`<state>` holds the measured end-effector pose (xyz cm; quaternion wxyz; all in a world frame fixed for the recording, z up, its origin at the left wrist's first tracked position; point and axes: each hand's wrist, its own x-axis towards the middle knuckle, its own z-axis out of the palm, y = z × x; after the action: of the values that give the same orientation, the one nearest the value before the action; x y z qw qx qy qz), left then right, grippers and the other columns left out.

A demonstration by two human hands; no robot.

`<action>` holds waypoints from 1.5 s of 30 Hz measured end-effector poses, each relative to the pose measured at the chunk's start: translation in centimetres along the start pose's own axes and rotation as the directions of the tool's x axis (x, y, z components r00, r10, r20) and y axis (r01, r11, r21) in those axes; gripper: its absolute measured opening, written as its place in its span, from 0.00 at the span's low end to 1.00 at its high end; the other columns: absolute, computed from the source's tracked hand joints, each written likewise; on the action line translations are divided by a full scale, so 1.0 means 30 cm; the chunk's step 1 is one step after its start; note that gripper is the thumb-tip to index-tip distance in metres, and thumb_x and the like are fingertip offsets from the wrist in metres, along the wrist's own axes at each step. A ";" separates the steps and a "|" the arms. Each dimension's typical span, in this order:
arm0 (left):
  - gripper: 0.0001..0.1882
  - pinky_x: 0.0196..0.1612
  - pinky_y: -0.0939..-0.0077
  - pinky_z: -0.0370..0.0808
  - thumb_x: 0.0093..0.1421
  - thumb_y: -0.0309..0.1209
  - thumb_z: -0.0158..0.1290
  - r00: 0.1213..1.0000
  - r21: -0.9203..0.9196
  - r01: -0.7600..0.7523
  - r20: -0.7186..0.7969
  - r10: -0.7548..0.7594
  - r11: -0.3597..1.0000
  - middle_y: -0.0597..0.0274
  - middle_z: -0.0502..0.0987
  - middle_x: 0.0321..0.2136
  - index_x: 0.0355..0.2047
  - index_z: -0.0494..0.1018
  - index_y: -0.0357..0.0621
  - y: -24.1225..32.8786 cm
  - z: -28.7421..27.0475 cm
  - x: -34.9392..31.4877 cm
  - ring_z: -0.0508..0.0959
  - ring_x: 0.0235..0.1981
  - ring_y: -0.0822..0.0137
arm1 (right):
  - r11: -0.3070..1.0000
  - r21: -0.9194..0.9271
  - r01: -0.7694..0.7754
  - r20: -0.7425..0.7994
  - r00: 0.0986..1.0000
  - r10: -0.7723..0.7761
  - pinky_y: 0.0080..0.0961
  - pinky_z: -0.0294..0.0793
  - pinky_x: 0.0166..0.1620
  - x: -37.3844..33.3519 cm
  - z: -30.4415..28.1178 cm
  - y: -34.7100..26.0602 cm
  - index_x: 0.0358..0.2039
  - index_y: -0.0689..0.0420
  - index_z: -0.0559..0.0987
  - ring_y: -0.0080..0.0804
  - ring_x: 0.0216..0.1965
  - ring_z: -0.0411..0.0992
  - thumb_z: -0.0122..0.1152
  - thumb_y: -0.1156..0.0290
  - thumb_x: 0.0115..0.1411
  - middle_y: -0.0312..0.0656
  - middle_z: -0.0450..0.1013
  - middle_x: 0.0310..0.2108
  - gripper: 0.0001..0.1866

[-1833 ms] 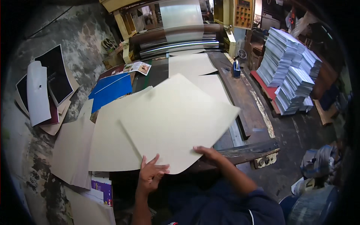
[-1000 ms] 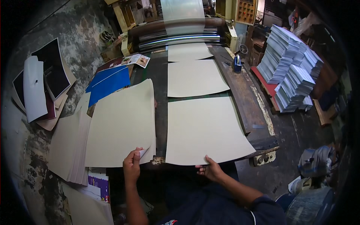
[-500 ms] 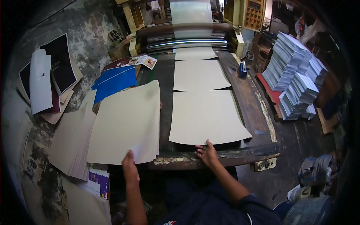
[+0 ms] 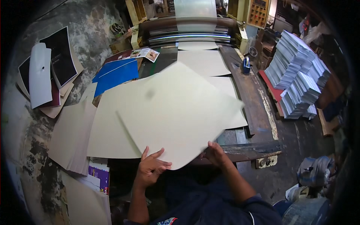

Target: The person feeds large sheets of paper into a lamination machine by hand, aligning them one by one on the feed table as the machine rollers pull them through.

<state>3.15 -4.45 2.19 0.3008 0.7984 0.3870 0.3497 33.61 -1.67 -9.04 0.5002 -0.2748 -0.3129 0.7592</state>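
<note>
A large cream paper sheet (image 4: 183,116) is lifted and turned cornerwise, tilted over the table between the stack and the row of sheets. At its near corner my left hand (image 4: 150,168) grips it between thumb and fingers, some fingers spread. My right hand (image 4: 217,154) is closed at the sheet's right near edge, thumb uppermost; its other fingers are partly hidden. Beneath, to the left, lies a stack of the same sheets (image 4: 108,123). More cream sheets (image 4: 204,62) lie in a row leading to the machine's rollers (image 4: 189,38), partly covered by the lifted one.
Blue sheets (image 4: 116,73) and a printed sheet lie behind the stack. A fanned paper pile (image 4: 71,138) is at left. A dark blue tape dispenser (image 4: 246,66) stands on the table's right side. Tall white paper stacks (image 4: 290,63) rise at right, near a control panel (image 4: 258,11).
A sheet has come off the left stack, swung right and turned over the table. My left hand moved right with it; my right hand has come to its edge.
</note>
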 end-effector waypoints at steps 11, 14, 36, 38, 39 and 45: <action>0.31 0.63 0.54 0.60 0.45 0.45 0.68 0.971 0.352 0.149 -0.229 -0.069 0.924 0.58 0.77 0.50 0.48 0.77 0.45 -0.162 -0.044 -0.010 0.71 0.59 0.56 | 0.953 0.174 -0.248 -0.285 0.914 0.290 0.35 0.72 0.42 -0.287 -0.085 0.197 0.44 0.62 0.70 0.31 0.29 0.70 0.52 0.59 0.65 0.47 0.74 0.31 0.18; 0.28 0.63 0.53 0.59 0.46 0.44 0.67 0.955 0.255 0.210 -0.261 -0.142 0.944 0.57 0.79 0.48 0.46 0.78 0.45 -0.186 -0.050 -0.020 0.71 0.58 0.55 | 0.943 0.151 -0.296 -0.295 0.897 0.329 0.35 0.73 0.43 -0.360 -0.052 0.235 0.48 0.61 0.68 0.31 0.31 0.71 0.50 0.56 0.66 0.51 0.75 0.37 0.21; 0.19 0.51 0.73 0.69 0.69 0.40 0.46 0.764 -0.143 0.403 -0.491 -0.418 0.904 0.53 0.80 0.40 0.44 0.76 0.34 -0.171 -0.027 0.023 0.76 0.45 0.67 | 0.941 0.220 -0.259 -0.371 0.870 0.326 0.38 0.70 0.50 -0.209 -0.030 0.219 0.54 0.61 0.64 0.34 0.39 0.71 0.37 0.48 0.70 0.53 0.74 0.44 0.28; 0.20 0.49 0.74 0.70 0.69 0.40 0.45 0.772 -0.103 0.437 -0.467 -0.432 0.893 0.53 0.80 0.38 0.42 0.76 0.34 -0.160 -0.026 0.028 0.76 0.42 0.67 | 0.954 0.219 -0.207 -0.366 0.888 0.277 0.37 0.71 0.48 -0.170 -0.053 0.237 0.54 0.60 0.63 0.33 0.37 0.72 0.36 0.50 0.70 0.53 0.74 0.44 0.26; 0.20 0.48 0.74 0.70 0.70 0.40 0.44 0.750 -0.119 0.477 -0.462 -0.474 0.871 0.54 0.80 0.37 0.41 0.76 0.33 -0.151 -0.016 0.036 0.76 0.41 0.68 | 0.964 0.215 -0.155 -0.428 0.872 0.236 0.37 0.72 0.47 -0.155 -0.064 0.244 0.54 0.60 0.62 0.33 0.37 0.72 0.36 0.51 0.70 0.53 0.73 0.44 0.25; 0.19 0.49 0.75 0.69 0.70 0.39 0.44 0.586 -0.536 0.221 -0.594 -0.550 0.815 0.57 0.79 0.34 0.40 0.75 0.33 -0.200 -0.023 0.021 0.75 0.40 0.69 | 0.982 0.184 0.038 -0.550 0.832 0.071 0.38 0.75 0.44 -0.099 0.003 0.250 0.65 0.52 0.52 0.35 0.38 0.72 0.40 0.57 0.70 0.47 0.68 0.54 0.27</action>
<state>0.44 -0.68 -1.73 0.3507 0.4042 0.5596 0.6328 30.16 -6.72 -14.28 0.5862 -0.4374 -0.0792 0.6773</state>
